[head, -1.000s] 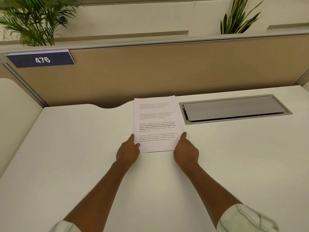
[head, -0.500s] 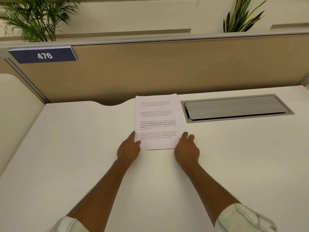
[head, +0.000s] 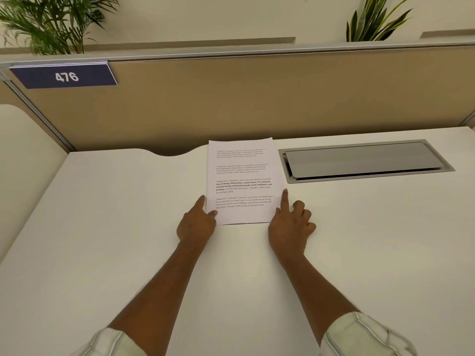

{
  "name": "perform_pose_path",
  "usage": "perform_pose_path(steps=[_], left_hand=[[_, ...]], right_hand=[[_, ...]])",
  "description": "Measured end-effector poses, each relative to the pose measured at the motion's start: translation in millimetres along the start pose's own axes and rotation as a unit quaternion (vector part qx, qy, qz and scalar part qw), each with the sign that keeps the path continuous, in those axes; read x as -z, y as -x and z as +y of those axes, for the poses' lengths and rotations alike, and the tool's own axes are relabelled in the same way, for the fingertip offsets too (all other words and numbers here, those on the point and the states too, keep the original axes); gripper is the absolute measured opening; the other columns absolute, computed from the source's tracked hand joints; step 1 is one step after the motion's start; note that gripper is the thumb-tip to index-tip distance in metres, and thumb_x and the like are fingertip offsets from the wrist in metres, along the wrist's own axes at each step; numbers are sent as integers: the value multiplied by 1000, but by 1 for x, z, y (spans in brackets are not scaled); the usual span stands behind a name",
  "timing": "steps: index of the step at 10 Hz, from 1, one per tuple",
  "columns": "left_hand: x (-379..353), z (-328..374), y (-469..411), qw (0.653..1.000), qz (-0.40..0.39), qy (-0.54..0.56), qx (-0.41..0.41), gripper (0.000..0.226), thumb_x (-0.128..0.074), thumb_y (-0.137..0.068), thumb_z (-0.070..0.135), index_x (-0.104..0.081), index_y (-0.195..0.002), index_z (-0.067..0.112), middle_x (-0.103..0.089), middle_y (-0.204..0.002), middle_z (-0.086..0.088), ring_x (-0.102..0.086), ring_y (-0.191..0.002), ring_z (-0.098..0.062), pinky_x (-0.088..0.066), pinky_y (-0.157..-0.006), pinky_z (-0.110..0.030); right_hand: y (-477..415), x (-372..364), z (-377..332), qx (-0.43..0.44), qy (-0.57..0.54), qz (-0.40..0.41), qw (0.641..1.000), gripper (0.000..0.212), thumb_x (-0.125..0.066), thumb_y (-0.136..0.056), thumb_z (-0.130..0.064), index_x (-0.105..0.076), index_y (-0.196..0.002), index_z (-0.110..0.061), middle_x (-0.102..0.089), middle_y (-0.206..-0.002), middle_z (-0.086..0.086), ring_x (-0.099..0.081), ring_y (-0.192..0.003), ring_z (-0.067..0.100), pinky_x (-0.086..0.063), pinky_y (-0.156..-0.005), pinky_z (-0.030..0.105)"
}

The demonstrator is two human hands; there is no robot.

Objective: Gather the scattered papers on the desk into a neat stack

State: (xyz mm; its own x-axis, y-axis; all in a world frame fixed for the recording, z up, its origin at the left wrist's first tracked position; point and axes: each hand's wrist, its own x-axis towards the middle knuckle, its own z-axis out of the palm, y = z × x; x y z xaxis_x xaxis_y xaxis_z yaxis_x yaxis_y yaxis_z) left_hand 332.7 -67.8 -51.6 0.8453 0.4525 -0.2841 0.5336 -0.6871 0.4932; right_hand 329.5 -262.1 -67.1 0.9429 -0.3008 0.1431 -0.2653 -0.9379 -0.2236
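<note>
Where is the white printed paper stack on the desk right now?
In the head view, the white printed paper stack lies flat at the desk's far centre, just left of the grey metal cable hatch, with the left hand and right hand at its near corners.

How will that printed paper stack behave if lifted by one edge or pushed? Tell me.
The paper stack looks thin, so it would likely droop when lifted by an edge. Pushed, it probably slides easily on the smooth desk. Sheets may fan apart unless the left hand and right hand brace both sides.

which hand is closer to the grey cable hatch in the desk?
Right. The right hand sits at the paper stack's right edge, just below the cable hatch's left end; the left hand is across the stack.
</note>
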Motion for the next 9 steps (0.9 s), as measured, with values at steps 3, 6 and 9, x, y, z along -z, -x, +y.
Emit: perform_pose_path(steps=[3,6,9], left_hand=[[-9,-6,2,999,37,-24,-13,42,-44,-97,44,-45,-139,46,-68,-126,1,-63,-111,-24,-42,-80,-28],[1,-1,14,999,-9,-14,-36,47,-43,-100,39,-38,-146,37,-61,-137,-2,-58,-121,-26,-45,-96,-34],[36,-29,51,991,71,89,-77,33,-40,-101,25,-45,-133,20,-70,-89,-13,-62,-79,-29,-46,-74,-35]], right_hand=[[1,-5,4,36,34,-8,999,53,-50,-79,-10,-50,-132,-19,-51,-126,12,-46,-92,32,-38,-70,40],[2,-5,7,34,14,-28,999,51,-55,-81,-12,-53,-131,-21,-54,-124,12,-49,-91,32,-37,-68,38],[2,28,30,-32,-183,-51,981,45,-34,-101,-26,-33,-146,-24,-41,-143,12,-39,-129,31,-43,-97,49]])
